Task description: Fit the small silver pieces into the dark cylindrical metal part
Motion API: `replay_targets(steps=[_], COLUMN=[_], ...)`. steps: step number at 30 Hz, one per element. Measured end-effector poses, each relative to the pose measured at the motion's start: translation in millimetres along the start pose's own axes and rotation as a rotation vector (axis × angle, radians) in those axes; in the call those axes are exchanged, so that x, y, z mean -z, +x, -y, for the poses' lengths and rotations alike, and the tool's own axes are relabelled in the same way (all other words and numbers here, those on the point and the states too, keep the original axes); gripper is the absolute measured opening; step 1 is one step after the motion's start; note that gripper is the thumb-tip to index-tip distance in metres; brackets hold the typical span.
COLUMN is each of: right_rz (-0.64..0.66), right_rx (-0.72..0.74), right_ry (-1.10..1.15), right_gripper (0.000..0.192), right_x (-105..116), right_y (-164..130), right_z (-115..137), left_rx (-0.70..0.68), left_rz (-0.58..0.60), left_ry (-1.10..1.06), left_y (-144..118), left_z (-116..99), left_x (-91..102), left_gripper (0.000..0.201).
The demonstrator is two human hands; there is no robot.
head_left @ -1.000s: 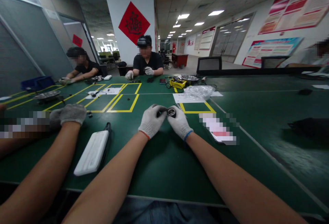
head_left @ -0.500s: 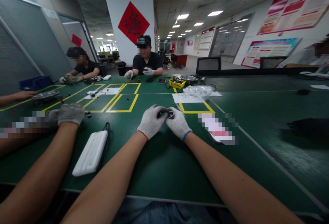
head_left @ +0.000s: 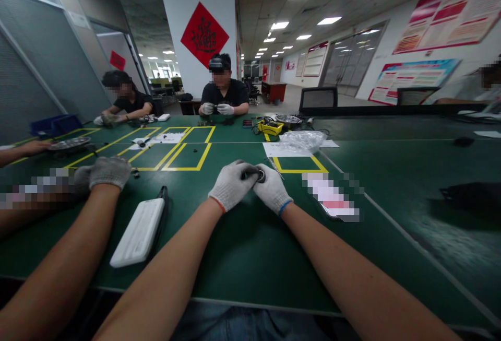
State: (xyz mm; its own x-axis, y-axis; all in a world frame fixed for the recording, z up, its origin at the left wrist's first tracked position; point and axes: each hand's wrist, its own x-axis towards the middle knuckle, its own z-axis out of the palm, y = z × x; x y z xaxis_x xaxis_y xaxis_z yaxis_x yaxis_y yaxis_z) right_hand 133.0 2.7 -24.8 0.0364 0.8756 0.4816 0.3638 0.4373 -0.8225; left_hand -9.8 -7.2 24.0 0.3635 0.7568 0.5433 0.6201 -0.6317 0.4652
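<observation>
Both my hands wear whitish knitted gloves and meet above the green table [head_left: 242, 262]. Between their fingertips is a small dark round part [head_left: 261, 176] with a pale ring on its face; its exact kind is too small to make out. My left hand [head_left: 230, 187] is closed, its thumb and fingers at the left side of the part. My right hand [head_left: 273, 190] is closed around the part's right side, and its fingers hide some of it. Just beyond my right hand lies a thin metallic tool [head_left: 274, 166].
A white power bank [head_left: 139, 231] lies left of my forearm, beside a co-worker's gloved hand [head_left: 108, 172]. A blurred phone [head_left: 331, 197] is at right. Farther back are a clear plastic bag [head_left: 301, 141], a yellow basket [head_left: 271, 128] and taped yellow rectangles [head_left: 203, 157]. Another person [head_left: 225, 90] sits opposite.
The round part has tilted slightly between my fingers, while my hands stay in nearly the same place. The person opposite has brought both gloved hands together around something small.
</observation>
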Motion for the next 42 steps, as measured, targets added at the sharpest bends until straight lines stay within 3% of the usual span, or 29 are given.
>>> replay_targets(steps=[18, 29, 42], right_rz=[0.041, 0.044, 0.049], right_rx=[0.084, 0.078, 0.091], right_ry=[-0.089, -0.253, -0.277], right_gripper=[0.009, 0.009, 0.008], right_x=[5, 6, 4], right_y=[-5, -5, -4], right_z=[7, 9, 1], left_rx=[0.104, 0.171, 0.155], left_rz=[0.053, 0.133, 0.059], left_ry=[0.007, -0.145, 0.044], left_y=[2, 2, 1], left_z=[-8, 1, -14], left_x=[2.9, -2.1, 2.6], left_gripper=[0.009, 0.015, 0.011])
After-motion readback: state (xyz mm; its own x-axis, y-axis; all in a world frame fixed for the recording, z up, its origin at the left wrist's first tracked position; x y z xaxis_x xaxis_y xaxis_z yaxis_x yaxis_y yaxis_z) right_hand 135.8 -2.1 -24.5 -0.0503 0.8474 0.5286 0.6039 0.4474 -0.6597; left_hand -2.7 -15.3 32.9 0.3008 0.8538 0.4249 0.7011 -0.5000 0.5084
